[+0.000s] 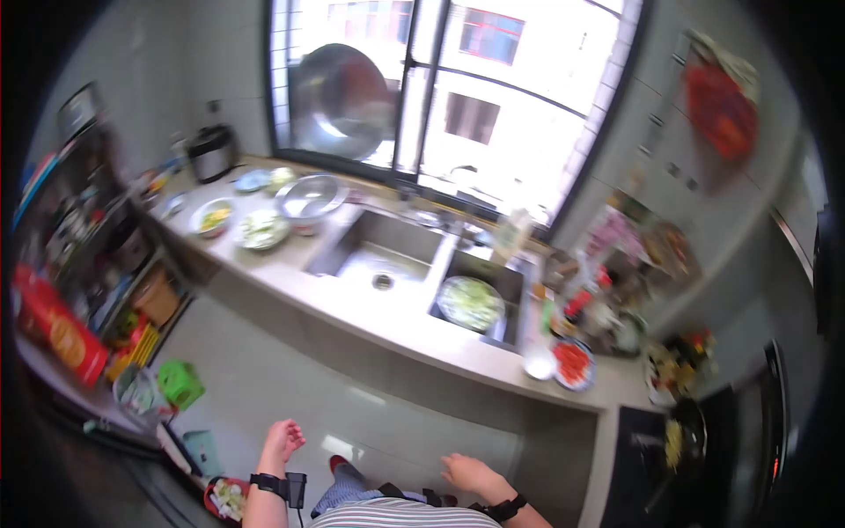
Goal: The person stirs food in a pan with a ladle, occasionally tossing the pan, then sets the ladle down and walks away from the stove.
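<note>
Both hands empty. Left hand at waist level, fingers loosely curled, grip released. Right hand flat, grip released. Nearest item is a red basin of cut vegetables, low beside the left forearm, probably for scraps. A bowl of greens sits in the smaller sink compartment, likely draining. Counter is well apart from both hands.

A red bowl sits upright on the grey floor, holding pale chopped vegetables. Just beside it lies a flat teal object, too blurred to identify.
</note>
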`<action>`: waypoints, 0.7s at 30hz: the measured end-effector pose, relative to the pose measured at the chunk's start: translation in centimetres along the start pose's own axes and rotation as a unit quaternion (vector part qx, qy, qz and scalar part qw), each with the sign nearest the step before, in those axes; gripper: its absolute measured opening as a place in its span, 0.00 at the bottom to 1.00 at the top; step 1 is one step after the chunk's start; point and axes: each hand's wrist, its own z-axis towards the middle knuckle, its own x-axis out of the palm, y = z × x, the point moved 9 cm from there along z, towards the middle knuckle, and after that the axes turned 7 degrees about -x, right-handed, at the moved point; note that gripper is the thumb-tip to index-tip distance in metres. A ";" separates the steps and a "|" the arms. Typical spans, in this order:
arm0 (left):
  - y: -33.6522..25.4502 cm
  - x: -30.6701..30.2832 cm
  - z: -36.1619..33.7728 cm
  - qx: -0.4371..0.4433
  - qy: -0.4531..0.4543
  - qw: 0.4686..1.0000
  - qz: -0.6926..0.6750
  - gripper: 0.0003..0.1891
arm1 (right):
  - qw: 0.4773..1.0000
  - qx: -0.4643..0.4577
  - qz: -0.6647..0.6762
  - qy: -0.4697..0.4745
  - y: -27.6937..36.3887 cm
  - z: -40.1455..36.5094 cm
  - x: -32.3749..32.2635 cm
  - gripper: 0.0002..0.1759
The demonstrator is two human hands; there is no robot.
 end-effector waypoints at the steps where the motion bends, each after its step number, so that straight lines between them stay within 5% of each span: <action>1: -1.0 -2.7 0.1 0.011 -0.014 1.000 -0.002 0.05 | 0.999 -0.019 -0.031 0.024 2.5 3.4 -0.5 0.20; 7: -7.3 -14.5 -2.0 0.086 -0.082 0.988 -0.099 0.04 | 0.984 -0.154 -0.078 0.046 16.8 19.0 -4.9 0.21; 10: -8.7 -18.1 -3.0 0.085 -0.087 0.980 -0.160 0.05 | 0.980 -0.184 0.060 -0.049 20.2 25.4 -8.6 0.21; 16: -11.3 -22.5 -1.7 0.101 -0.126 0.963 -0.216 0.04 | 0.816 -0.018 0.521 -0.249 10.7 41.0 -16.2 0.21; 21: -16.2 -23.5 1.8 0.113 -0.126 0.957 -0.234 0.04 | 0.749 0.080 0.523 -0.399 5.4 48.9 -26.9 0.34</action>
